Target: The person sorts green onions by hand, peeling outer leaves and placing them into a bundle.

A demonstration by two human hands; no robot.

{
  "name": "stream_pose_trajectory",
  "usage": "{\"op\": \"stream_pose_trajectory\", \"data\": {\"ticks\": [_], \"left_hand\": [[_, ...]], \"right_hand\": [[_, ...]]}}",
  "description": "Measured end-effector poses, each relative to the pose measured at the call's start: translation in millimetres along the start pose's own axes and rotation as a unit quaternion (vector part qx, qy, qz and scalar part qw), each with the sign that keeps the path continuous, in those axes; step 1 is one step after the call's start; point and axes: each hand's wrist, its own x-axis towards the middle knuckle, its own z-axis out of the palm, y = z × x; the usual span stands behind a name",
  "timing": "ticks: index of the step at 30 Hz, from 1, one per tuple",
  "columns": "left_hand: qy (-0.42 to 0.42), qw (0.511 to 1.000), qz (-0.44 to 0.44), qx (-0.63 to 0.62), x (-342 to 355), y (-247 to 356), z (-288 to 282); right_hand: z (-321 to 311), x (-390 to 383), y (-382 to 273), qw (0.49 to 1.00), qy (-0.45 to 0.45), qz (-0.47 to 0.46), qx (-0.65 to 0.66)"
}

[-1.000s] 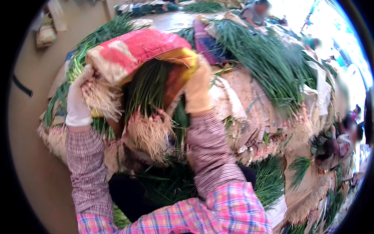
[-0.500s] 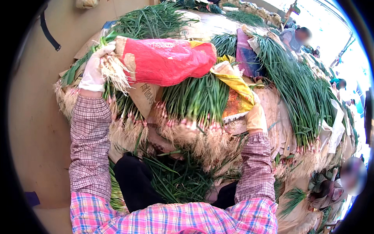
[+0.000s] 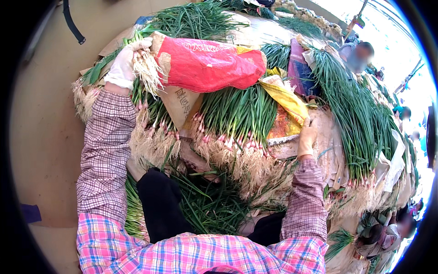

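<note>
My left hand [image 3: 122, 65], in a white glove, is closed around a small bunch of spring onions [image 3: 147, 68] with pale stringy roots hanging down. Right beside it a red sack [image 3: 207, 61] lies across the leaves of a row of spring onions [image 3: 237, 118], whose pinkish bulbs and roots face me. My right hand [image 3: 307, 138], in a beige glove, pinches the lower right corner of a yellow printed sack [image 3: 289, 107], beside that row. Its fingertips are partly hard to make out. A tan cardboard piece [image 3: 177, 102] with dark writing sticks out below the red sack.
A long row of spring onions [image 3: 353, 109] runs down the right side of the pile. Loose green leaves [image 3: 210, 205] lie between my knees. More greens [image 3: 194, 20] are heaped at the back. Other people [image 3: 357, 55] sit along the right. Brown floor [image 3: 45, 137] stretches to the left.
The whole scene has shifted slightly right and, at the back, up in view. Both hands stay at the same things, the left on the bunch, the right at the yellow sack's corner.
</note>
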Motion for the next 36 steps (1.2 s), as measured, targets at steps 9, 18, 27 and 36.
{"op": "stream_pose_trajectory", "data": {"ticks": [9, 18, 27, 36], "left_hand": [[0.018, 0.997, 0.023, 0.074, -16, -15, 38], [0.046, 0.987, -0.055, 0.142, -76, -25, -50], [-0.045, 0.993, -0.098, 0.055, -145, -56, 58], [0.064, 0.959, 0.024, 0.275, -114, -274, 47]], "right_hand": [[238, -102, -112, 0.723, -0.388, -0.481, -0.308], [193, -121, -118, 0.468, -0.546, -0.499, -0.484], [225, -148, -86, 0.633, -0.361, -0.563, -0.389], [58, -123, -108, 0.801, -0.449, -0.363, -0.157]]}}
